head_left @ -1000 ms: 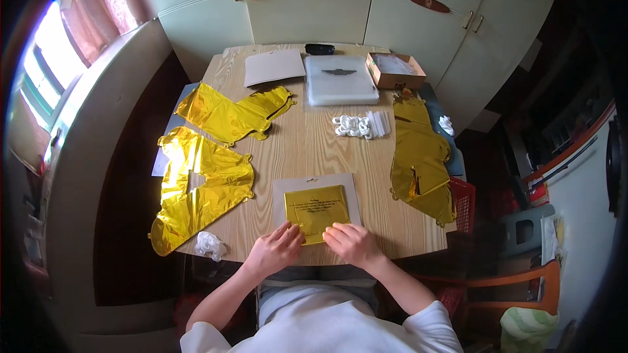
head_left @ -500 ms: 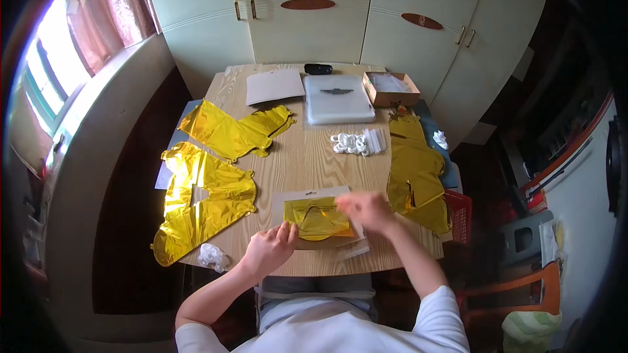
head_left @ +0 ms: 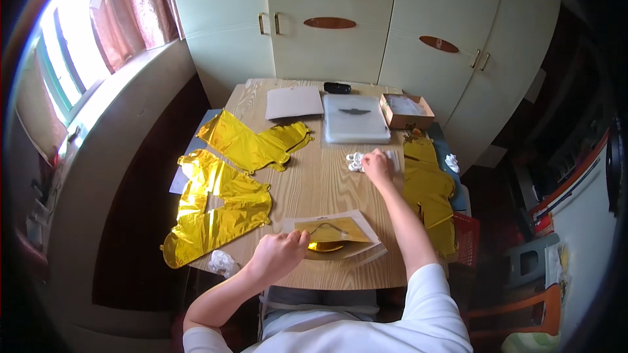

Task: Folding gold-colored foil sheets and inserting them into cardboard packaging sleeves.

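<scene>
Near the front edge of the table lies a clear plastic bag [head_left: 374,235] with a folded gold foil balloon [head_left: 330,246] inside. My left hand [head_left: 281,252] is closed on the bag's near edge and lifts it, so that the mouth gapes. Farther up the table, my right hand [head_left: 378,167] reaches down with bunched fingers over the small white things. White ribbon coils [head_left: 355,161] show at its left side, and some pale strips [head_left: 394,158] show at its right. My fingers hide whatever is between them.
Flat gold foil balloons [head_left: 252,145] spread over the left side, with another [head_left: 428,186] at the right edge. A grey-white card [head_left: 294,102], a stack of clear bags [head_left: 356,127] and an open cardboard box [head_left: 409,122] stand at the back. Crumpled white plastic [head_left: 224,263] lies front left.
My right hand has left the bag and moved up to the white coils. My left hand still holds the bag, its edge now raised. The whole view has shifted slightly.
</scene>
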The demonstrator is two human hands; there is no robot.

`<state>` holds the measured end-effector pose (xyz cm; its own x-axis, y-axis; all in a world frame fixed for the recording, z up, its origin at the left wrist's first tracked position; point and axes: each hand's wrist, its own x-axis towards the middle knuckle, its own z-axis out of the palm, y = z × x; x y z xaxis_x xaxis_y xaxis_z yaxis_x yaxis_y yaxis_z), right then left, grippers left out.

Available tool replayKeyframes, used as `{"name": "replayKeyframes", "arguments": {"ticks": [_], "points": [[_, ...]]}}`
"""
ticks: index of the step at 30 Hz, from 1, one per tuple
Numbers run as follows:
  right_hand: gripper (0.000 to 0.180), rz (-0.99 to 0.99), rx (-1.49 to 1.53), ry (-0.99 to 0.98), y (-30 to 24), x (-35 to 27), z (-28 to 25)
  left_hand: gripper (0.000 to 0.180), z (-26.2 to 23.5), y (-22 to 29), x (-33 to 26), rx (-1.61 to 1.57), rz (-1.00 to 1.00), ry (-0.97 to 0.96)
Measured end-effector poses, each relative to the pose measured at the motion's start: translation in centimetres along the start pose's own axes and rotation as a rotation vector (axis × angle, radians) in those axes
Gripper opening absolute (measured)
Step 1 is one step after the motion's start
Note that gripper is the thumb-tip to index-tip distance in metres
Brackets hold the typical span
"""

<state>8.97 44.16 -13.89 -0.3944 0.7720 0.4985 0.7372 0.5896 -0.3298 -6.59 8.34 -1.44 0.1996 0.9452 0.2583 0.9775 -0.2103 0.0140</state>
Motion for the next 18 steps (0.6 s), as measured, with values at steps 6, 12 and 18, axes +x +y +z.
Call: {"name": "replayKeyframes", "arguments": {"ticks": [6,12,18], "points": [[0.011,-0.201,0.498,-0.003,-8.3,-3.4,-13.6,0.012,0.1,-0.6,0.3,-0.080,-0.022,-0.043],[0.010,-0.750,0.492,-0.312,-15.4,-11.4,-23.3,0.013,-0.7,-0.5,0.7,-0.099,-0.035,-0.043],[0.012,-0.720,0.186,-0.251,-16.2,-13.9,-21.2,0.017,-0.4,-0.4,0.6,-0.075,-0.033,-0.044]]}}
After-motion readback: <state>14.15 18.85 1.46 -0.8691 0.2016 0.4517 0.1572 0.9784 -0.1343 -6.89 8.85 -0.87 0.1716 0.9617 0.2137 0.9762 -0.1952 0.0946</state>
